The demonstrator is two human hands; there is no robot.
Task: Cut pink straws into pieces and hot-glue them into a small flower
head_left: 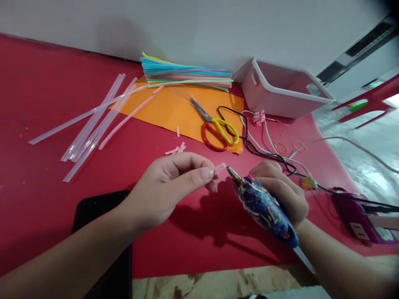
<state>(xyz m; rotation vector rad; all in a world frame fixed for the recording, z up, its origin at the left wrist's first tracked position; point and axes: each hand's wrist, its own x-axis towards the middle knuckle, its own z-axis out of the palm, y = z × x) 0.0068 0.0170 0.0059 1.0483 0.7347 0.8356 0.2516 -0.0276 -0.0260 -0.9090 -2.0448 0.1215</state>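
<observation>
My left hand (174, 178) pinches a short pale pink piece (220, 167) between thumb and fingertips. Its material is hard to make out. In my right hand (282, 191) is a blue hot glue gun (264, 209), smeared with dried glue, its metal nozzle pointing at the pink piece with a small gap between them. A glue stick (304, 259) juts from the gun's rear end. Just beyond my left hand lie a few short pink pipe cleaner bits (176, 149). Scissors (213, 124) with one red and one yellow handle rest on orange paper (168, 112).
Clear glue sticks (93, 120) and a pink pipe cleaner (127, 118) lie left on the red table (37, 199). Behind are bundled pipe cleaners (187, 77) and a pink bin (280, 97). Cords (249, 143) tangle at right by a purple power strip (358, 220). A black flat object (106, 257) sits front left.
</observation>
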